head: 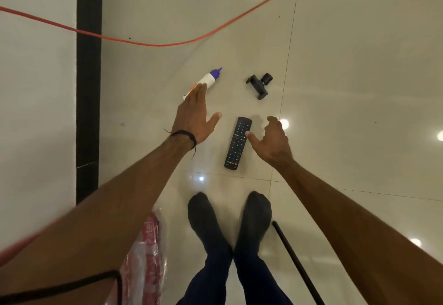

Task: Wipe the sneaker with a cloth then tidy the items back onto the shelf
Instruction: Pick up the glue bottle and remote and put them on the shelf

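Left hand (193, 116), fingers extended and flat, reaches over the lower end of a white glue bottle (203, 81) with a purple cap lying on its side on the floor (347, 89); whether the fingertips touch it cannot be told. Right hand (272, 137), fingers loosely curled and holding nothing, hovers just beside the upper half of a black remote control (238, 143), thumb over its edge. A small black clamp-like mount (260, 84) lies beyond the remote, apart from both hands. No sneaker, cloth or shelf appears in view; their location cannot be stated. Risks, as judged: the bottle is round and the tiles glossy, so a glancing touch may roll it away; the remote may slide rather than lift under a shallow pinch. The orange cable (153, 44) crossing the floor ahead and the black rod (294, 256) beside the socked feet (230, 220) are trip hazards. Containers: the bottle is capped, contents not visible; a clear plastic bag (148, 256) with red print lies near the left foot, contents indistinct.
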Demonstrator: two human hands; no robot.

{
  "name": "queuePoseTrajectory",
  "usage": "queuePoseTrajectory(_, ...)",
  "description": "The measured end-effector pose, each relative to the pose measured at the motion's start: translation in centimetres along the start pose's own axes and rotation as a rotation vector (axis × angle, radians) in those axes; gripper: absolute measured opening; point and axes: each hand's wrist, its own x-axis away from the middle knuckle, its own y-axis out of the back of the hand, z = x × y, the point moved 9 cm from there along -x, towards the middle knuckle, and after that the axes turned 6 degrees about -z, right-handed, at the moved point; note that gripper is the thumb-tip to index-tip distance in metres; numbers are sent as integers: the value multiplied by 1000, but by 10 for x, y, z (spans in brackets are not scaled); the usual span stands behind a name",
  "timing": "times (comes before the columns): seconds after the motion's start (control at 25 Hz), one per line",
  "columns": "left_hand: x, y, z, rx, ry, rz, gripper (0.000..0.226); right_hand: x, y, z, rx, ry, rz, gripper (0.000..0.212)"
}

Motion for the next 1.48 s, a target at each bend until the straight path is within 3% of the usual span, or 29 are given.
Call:
queuePoseTrajectory(0.16,-35,-29,19,-21,83,-9,80,-9,-38,-16,-58,-133,-16,89)
queuePoseTrajectory(0.28,-53,-41,34,-66,132,-38,73,-6,-64,-11,-16,-138,-2,91)
queuePoseTrajectory(0.48,-75,-37,43,-188,143,-93,61,-5,-86,-8,88,-147,61,78)
queuePoseTrajectory(0.88,-73,-58,63,-179,120,72,46,-13,-87,-6,117,-109,113,75)
queuePoseTrajectory(0.96,-59,-62,61,-67,170,95,44,-7,-79,-10,16,-158,119,73)
queuePoseTrajectory(1.12,-19,-50,49,538,449,96,37,12,-42,0,-283,-247,66,55)
queuePoseTrajectory(1.24,16,-12,19,813,550,140,36,37,2,34,-444,-253,62,53)
queuePoseTrajectory(1.48,83,123,-48,1021,614,141,30,111,120,144,-476,-175,82,48)
